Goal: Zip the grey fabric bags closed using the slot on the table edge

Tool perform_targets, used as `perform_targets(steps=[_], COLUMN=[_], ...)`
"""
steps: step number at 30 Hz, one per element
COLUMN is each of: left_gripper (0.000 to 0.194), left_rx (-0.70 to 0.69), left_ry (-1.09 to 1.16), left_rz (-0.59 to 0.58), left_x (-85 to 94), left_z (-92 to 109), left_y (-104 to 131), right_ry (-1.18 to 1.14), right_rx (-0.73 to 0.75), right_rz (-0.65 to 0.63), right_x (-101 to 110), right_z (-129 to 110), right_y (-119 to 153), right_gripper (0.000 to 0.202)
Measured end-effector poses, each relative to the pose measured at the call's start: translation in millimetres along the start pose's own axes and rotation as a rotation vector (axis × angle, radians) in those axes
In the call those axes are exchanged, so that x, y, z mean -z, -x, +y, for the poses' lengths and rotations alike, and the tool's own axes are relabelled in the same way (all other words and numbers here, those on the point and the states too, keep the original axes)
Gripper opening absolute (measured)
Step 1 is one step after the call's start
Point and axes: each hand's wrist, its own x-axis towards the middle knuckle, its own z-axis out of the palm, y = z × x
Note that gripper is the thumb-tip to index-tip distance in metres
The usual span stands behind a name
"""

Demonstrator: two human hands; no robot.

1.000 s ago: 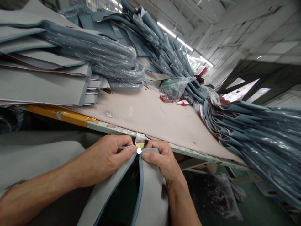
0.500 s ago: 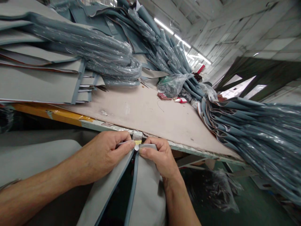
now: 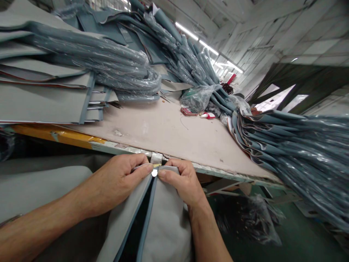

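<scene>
Left grip (image 3: 121,181) and right grip (image 3: 184,179) each pinch grey, blue-edged material (image 3: 168,214) beside a small white disc (image 3: 154,173).

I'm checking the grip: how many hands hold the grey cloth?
2: the left hand pinches the left flap, the right hand the right flap; no others show there.

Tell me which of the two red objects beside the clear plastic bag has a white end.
The red-and-white object, on the right of the pair; its white end points left, toward the dark red object, which shows none.
</scene>
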Motion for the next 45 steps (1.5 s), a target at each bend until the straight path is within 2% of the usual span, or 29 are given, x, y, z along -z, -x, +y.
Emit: perform_targets(steps=[5,12,20,27,32,41,45], left_gripper=[0.049,0.046,0.044,0.050,0.045,0.050,0.052], left_rx=[-0.005,-0.057,-0.071,0.017,0.040,0.018,0.076], left_ry=[0.007,0.051,0.121,0.218,0.310,0.347,0.496], left_rz=[-0.020,-0.136,-0.203,-0.196,-0.219,-0.280,-0.287], left_x=[0.8,10.8,10.7,5.5,3.6,6.5,3.2], left_z=[-4,-2,-8,-10,-13,-19,-20], left_y=[4,0,-1,2,1,-2,-1], right_ry=[0.014,0.022,-0.004,0.004,0.021,0.008,0.017], right_rx=[0.015,0.020,0.007,0.018,0.018,0.022,0.020], right_rz=[-0.016,-0.119,-0.186,-0.098,-0.157,-0.144,-0.142], right_x=[2,8,9,5,8,8,8], right_z=[3,1,1,3,0,2,2], right_y=[1,-1,-1,-1,-1,-1,-1], right_gripper=[0.030,0.031,0.034,0.035,0.036,0.028,0.028])
